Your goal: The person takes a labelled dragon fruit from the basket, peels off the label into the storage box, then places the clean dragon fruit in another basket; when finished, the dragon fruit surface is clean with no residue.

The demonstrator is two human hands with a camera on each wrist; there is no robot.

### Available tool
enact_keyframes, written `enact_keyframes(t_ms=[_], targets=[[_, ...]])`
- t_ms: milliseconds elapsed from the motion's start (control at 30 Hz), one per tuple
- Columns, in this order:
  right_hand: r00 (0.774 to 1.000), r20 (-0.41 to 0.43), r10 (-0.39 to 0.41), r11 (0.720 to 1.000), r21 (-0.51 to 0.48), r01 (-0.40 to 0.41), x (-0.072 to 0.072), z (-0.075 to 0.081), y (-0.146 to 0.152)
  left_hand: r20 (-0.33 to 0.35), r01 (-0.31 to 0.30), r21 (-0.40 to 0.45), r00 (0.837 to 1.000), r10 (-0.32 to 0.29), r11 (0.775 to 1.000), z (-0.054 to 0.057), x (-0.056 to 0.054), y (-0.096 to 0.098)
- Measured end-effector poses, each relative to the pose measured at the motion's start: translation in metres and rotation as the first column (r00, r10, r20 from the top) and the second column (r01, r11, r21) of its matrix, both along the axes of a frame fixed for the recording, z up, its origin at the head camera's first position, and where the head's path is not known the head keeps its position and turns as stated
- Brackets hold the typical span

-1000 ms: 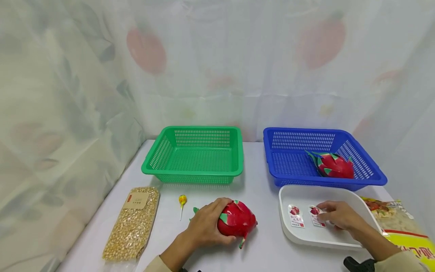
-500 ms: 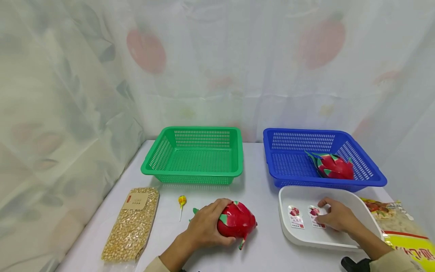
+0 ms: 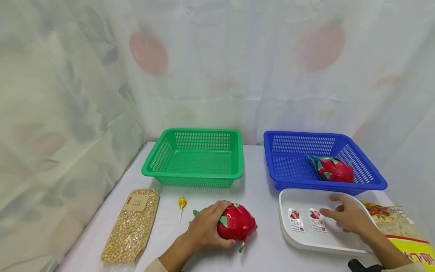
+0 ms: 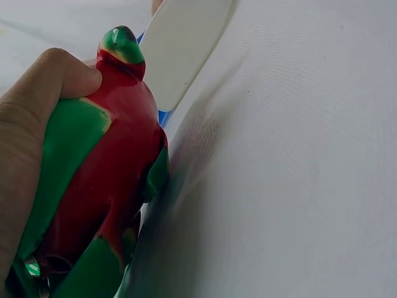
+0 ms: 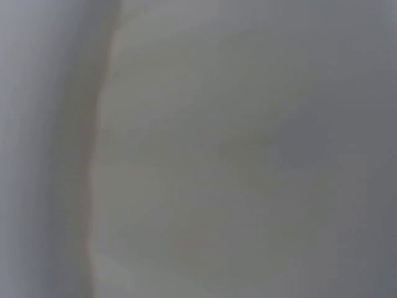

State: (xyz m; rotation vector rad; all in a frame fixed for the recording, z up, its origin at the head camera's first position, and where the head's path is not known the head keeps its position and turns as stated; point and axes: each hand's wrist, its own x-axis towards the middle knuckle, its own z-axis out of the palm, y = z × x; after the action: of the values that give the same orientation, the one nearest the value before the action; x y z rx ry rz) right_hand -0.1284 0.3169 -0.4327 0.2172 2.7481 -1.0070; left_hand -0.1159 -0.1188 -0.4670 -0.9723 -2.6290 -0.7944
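On the table, my left hand (image 3: pixel 208 229) grips a red model dragon fruit (image 3: pixel 236 222) with green-tipped scales, fingers over its top and thumb along the near side. The left wrist view shows that dragon fruit (image 4: pixel 105 167) close up, the thumb near its tip. My right hand (image 3: pixel 350 217) is over the right part of a white tray (image 3: pixel 285 232), thumb and forefinger spread apart; nothing shows between them, and its other fingers are partly hidden. Two small dragon fruit stickers, a left one (image 3: pixel 296 220) and a right one (image 3: pixel 317 220), lie in the tray. The right wrist view is a pale blur.
A green basket (image 3: pixel 192 176) stands behind. Right of it, a blue basket (image 3: pixel 326 186) holds another dragon fruit (image 3: pixel 335 170). A pack of corn kernels (image 3: pixel 130 228) and a yellow lollipop (image 3: pixel 182 204) lie to the left. A food bag (image 3: pixel 399 226) lies beyond the tray's right side.
My right hand has drawn back from the right sticker toward the tray's right side, and its thumb and forefinger have spread. My left hand and the dragon fruit stay in place.
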Motion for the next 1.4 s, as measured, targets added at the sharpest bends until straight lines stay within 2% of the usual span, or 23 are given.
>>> enact_keyframes(t_ms=[200, 333, 400, 533, 667, 800, 867, 1000, 1133, 1233, 1400], targets=[[0.999, -0.035, 0.019, 1.000, -0.015, -0.019, 0.007, 0.027, 0.003, 0.004, -0.005, -0.005, 1.000, 0.005, 1.000, 0.000, 0.000, 0.000], [0.992, -0.119, 0.039, 0.999, -0.018, -0.041, 0.011, 0.046, 0.007, 0.022, 0.001, -0.011, 1.000, -0.001, 1.000, 0.000, 0.001, 0.000], [0.983, -0.182, 0.039, 0.999, -0.002, -0.040, 0.013, 0.055, 0.010, 0.037, 0.007, -0.014, 0.999, -0.006, 1.000, 0.000, 0.001, -0.001], [0.953, -0.302, -0.001, 0.999, 0.045, 0.015, 0.013, 0.071, 0.020, 0.051, 0.015, -0.014, 0.999, -0.014, 1.000, 0.000, 0.003, -0.001], [0.918, -0.391, -0.060, 0.994, 0.065, 0.092, 0.009, 0.083, 0.032, 0.020, 0.019, -0.011, 1.000, -0.019, 1.000, 0.000, 0.002, -0.001], [0.891, -0.440, -0.112, 0.987, 0.058, 0.153, 0.000, 0.091, 0.047, -0.010, 0.021, -0.016, 1.000, -0.021, 1.000, 0.001, 0.000, -0.001], [0.884, -0.449, -0.133, 0.982, 0.057, 0.177, -0.005, 0.091, 0.056, -0.013, 0.021, -0.017, 1.000, -0.021, 1.000, 0.002, -0.001, 0.000], [0.883, -0.449, -0.137, 0.980, 0.071, 0.188, -0.013, 0.083, 0.075, -0.017, 0.027, -0.021, 0.999, -0.027, 0.999, 0.002, -0.002, -0.001], [0.888, -0.452, -0.080, 0.982, 0.115, 0.147, -0.022, 0.071, 0.092, -0.030, 0.048, -0.020, 0.998, -0.048, 0.999, 0.001, -0.003, -0.001], [0.902, -0.431, -0.041, 0.983, 0.146, 0.114, -0.028, 0.061, 0.103, -0.034, 0.058, -0.020, 0.998, -0.058, 0.998, 0.001, -0.003, -0.002], [0.920, -0.391, 0.019, 0.979, 0.194, 0.063, -0.037, 0.043, 0.115, -0.018, 0.032, -0.033, 0.999, -0.033, 0.999, 0.000, -0.002, -0.003]])
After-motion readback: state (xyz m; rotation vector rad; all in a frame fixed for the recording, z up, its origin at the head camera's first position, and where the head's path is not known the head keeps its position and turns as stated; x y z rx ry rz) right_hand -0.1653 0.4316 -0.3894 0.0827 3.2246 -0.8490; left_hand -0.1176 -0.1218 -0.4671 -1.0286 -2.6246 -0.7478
